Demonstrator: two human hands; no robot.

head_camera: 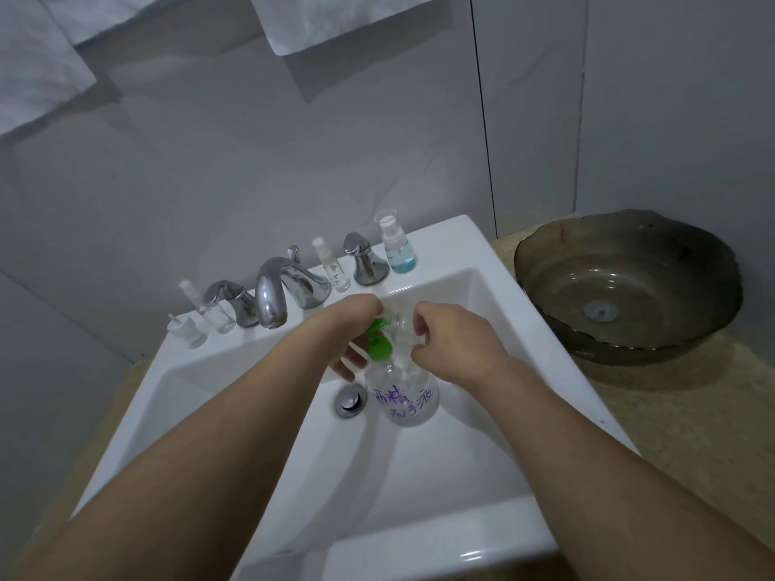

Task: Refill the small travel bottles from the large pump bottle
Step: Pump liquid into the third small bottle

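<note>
A large clear pump bottle (404, 398) with purple handwriting stands in the white sink (482, 287). Its green pump head (379, 339) is under my left hand (356, 329), whose fingers curl around and over it. My right hand (457, 341) pinches a small clear travel bottle (400, 327) right at the pump's spout. On the sink's back ledge stand other travel bottles: one with blue liquid (396, 243), a slim clear spray bottle (333, 266), a clear one with a spray top (211, 306), and a squat clear one (188, 329).
A chrome faucet (279, 289) with two handles stands on the ledge behind my hands. The drain stopper (348, 400) lies beside the pump bottle. A dark glass basin (625, 283) sits on the beige counter at right. Towels hang on the wall above.
</note>
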